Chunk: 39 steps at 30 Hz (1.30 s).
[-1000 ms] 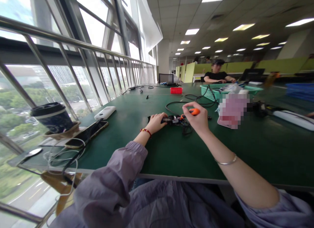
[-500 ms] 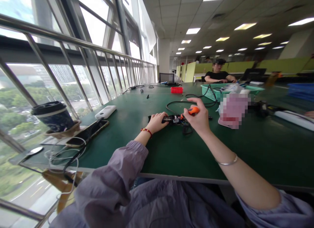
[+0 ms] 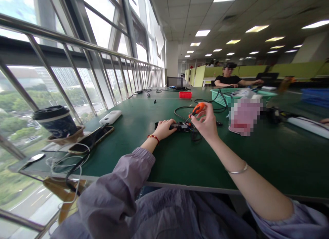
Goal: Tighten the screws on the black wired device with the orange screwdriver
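On the green table, my left hand (image 3: 165, 128) is closed over the left end of a long black device (image 3: 185, 126) with exposed parts and small wires. My right hand (image 3: 207, 122) grips a screwdriver (image 3: 197, 109) with an orange and black handle. Its handle tilts up to the right, and its thin shaft slants down to the device's middle. Whether the tip touches a screw is too small to tell. A dark cable bundle (image 3: 196, 135) lies just below the device's right end.
A teal basket (image 3: 218, 97) and a pink pouch-like item (image 3: 245, 115) are to the right. Farther back is a red box (image 3: 185, 95). A cup (image 3: 58, 121), a white power bank (image 3: 110, 117) and a phone (image 3: 79, 148) lie left. A person (image 3: 228, 78) sits across.
The screwdriver has swung from nearly flat to steeply tilted, its shaft now pointing down-left at the device. My right fingers have shifted around the handle. My left hand has stayed in place.
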Each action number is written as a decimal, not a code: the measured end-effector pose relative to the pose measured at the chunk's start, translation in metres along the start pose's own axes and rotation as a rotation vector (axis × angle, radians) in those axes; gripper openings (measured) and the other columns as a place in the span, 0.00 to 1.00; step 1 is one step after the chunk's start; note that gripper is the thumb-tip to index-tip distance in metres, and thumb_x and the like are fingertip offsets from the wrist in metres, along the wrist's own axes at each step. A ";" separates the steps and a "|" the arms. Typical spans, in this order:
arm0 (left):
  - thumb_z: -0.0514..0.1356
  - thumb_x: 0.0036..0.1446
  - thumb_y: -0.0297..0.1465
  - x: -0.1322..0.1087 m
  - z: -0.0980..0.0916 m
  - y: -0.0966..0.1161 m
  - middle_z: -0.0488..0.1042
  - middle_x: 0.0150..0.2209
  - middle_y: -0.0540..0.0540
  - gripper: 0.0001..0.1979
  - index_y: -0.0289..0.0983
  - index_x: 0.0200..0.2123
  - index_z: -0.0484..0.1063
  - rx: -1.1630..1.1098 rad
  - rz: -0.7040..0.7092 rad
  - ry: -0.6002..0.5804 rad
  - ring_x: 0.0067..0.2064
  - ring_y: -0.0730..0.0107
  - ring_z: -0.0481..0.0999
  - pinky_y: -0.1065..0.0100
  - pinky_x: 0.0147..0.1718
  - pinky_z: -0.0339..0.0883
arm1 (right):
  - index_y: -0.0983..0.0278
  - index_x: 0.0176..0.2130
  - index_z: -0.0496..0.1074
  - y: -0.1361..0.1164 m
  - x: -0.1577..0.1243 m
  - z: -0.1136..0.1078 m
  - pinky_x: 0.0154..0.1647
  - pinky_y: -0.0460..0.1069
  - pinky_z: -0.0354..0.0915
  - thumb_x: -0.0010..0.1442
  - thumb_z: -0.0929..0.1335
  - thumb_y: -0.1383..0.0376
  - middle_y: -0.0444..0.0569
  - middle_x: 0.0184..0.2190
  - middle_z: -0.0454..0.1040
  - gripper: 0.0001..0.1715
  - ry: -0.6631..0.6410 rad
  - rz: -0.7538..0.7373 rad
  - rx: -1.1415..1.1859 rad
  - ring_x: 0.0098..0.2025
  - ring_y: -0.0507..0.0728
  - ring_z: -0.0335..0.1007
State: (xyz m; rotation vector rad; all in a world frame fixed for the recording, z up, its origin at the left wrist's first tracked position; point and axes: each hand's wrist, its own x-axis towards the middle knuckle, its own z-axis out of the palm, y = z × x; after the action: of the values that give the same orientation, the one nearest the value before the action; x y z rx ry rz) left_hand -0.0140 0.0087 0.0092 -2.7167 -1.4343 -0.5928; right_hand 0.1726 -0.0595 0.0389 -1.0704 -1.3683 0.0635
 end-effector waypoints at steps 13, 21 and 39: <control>0.56 0.57 0.38 0.000 0.002 -0.002 0.73 0.48 0.44 0.18 0.40 0.49 0.65 0.033 0.008 -0.003 0.51 0.56 0.69 0.55 0.53 0.57 | 0.61 0.23 0.65 -0.001 0.005 -0.007 0.29 0.47 0.58 0.44 0.65 0.65 0.41 0.21 0.66 0.02 -0.017 0.053 0.000 0.24 0.52 0.61; 0.57 0.57 0.39 0.000 0.004 -0.004 0.70 0.51 0.44 0.20 0.42 0.52 0.65 0.060 0.024 -0.022 0.53 0.55 0.67 0.55 0.54 0.56 | 0.61 0.18 0.62 0.001 0.008 -0.012 0.24 0.47 0.55 0.45 0.64 0.62 0.40 0.15 0.60 0.08 0.103 0.170 -0.075 0.21 0.51 0.57; 0.56 0.57 0.40 -0.001 0.002 -0.003 0.70 0.52 0.44 0.20 0.41 0.52 0.65 0.080 0.020 -0.032 0.54 0.56 0.67 0.56 0.54 0.55 | 0.61 0.20 0.65 0.015 0.009 -0.008 0.26 0.47 0.56 0.48 0.65 0.58 0.41 0.15 0.63 0.12 0.027 0.175 -0.073 0.22 0.53 0.60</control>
State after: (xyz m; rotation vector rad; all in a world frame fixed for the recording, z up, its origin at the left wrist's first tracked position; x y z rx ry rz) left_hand -0.0158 0.0099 0.0066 -2.6881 -1.4039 -0.4821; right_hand 0.1891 -0.0501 0.0379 -1.2468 -1.2580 0.1276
